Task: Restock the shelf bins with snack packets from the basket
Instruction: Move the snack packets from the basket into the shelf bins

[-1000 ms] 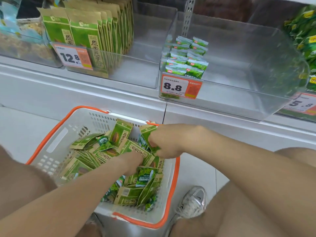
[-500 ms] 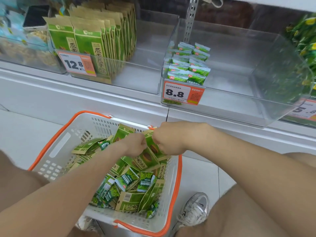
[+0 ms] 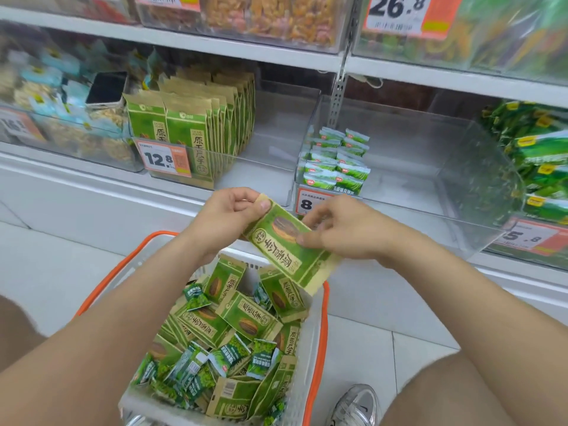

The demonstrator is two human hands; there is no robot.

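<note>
Both hands hold one green-and-tan seed packet (image 3: 282,244) above the white basket (image 3: 310,358) with the orange rim. My left hand (image 3: 227,216) pinches its upper left corner. My right hand (image 3: 344,229) pinches its right edge. The packet lies tilted, print upside down. Several like packets and small green sachets (image 3: 230,358) fill the basket. On the shelf, the clear bin (image 3: 273,118) with the 12.8 tag holds upright matching packets (image 3: 187,130) on its left side. The clear bin (image 3: 415,142) to its right holds small green sachets (image 3: 335,161) at its front left.
A phone (image 3: 107,87) lies on the snacks in the far-left bin. Another bin of green packs (image 3: 541,161) sits at the right. An upper shelf (image 3: 215,44) carries more bins. My shoe (image 3: 356,404) stands on the tiled floor beside the basket.
Both hands rose out of the basket with one seed packet and now hold it in front of the shelf edge. The view tilted up, showing the upper shelf.
</note>
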